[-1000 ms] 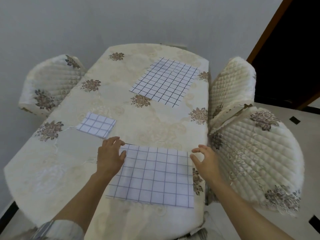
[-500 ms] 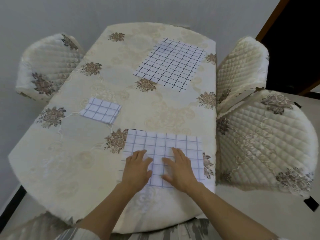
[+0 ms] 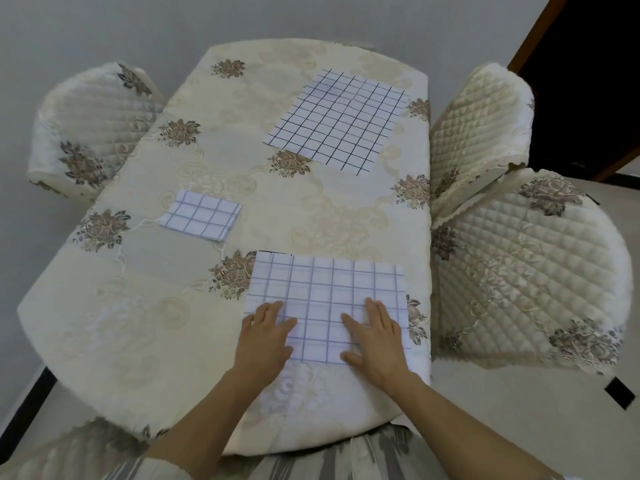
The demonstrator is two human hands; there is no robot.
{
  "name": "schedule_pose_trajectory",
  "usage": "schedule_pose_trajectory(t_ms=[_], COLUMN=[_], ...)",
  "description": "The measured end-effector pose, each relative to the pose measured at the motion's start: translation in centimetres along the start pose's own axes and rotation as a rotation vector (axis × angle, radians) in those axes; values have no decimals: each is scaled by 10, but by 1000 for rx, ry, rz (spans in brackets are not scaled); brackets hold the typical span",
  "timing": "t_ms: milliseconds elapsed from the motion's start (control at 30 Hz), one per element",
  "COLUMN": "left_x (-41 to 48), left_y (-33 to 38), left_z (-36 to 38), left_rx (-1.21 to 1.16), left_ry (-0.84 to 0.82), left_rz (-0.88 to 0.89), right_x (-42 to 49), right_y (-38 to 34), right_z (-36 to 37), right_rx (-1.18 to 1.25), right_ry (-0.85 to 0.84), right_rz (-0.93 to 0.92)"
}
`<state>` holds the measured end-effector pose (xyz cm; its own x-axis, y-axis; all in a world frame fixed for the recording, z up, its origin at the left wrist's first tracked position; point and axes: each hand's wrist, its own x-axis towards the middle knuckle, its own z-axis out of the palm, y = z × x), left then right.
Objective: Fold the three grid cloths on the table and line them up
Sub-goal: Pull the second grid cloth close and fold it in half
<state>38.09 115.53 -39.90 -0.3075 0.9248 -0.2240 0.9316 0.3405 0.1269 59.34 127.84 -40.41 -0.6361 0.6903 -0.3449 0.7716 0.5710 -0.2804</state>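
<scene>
Three white cloths with dark grid lines lie on the table. The nearest cloth, folded once, sits at the table's front right. My left hand and my right hand press flat on its near edge, fingers spread, palms down, holding nothing. A small folded cloth rests at the left middle. A large unfolded cloth lies spread at the far right of the table.
The table wears a cream floral cover. Quilted cream chairs stand at the left, the far right and the near right. The near cloth lies close to the table's right edge. A dark doorway is at the upper right.
The near cloth went from held at its far corners to folded toward me. Both hands came down flat on it, then slid apart along its near edge.
</scene>
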Motion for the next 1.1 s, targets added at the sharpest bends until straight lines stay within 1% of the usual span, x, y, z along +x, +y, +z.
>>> schedule_pose_trajectory(t_ms=[133,233,400,600,767,900,1100], left_x=[-1,-1,-6,-6,-5,-3,0], left_y=[-16,-29,-53,-73,-80,-64,3], left_z=[-2,-8,-15,-21,-25,-24,-11], left_rx=[-23,8,7,28,71,107,-8], left_ry=[-7,-55,-75,-135,-196,-209,-107], left_rz=[-71,-97,-157,-185,-183,-160,-96], right_x=[-9,-15,-24,-32,-34,-29,-18], right_y=[26,42,62,79,88,74,13], right_z=[-7,-12,-16,-19,-23,-22,-1], right_rx=[-8,-36,-47,-67,-116,-91,-8], right_ry=[-15,-14,-13,-20,-49,-40,55], right_rz=[62,90,153,200,194,205,144])
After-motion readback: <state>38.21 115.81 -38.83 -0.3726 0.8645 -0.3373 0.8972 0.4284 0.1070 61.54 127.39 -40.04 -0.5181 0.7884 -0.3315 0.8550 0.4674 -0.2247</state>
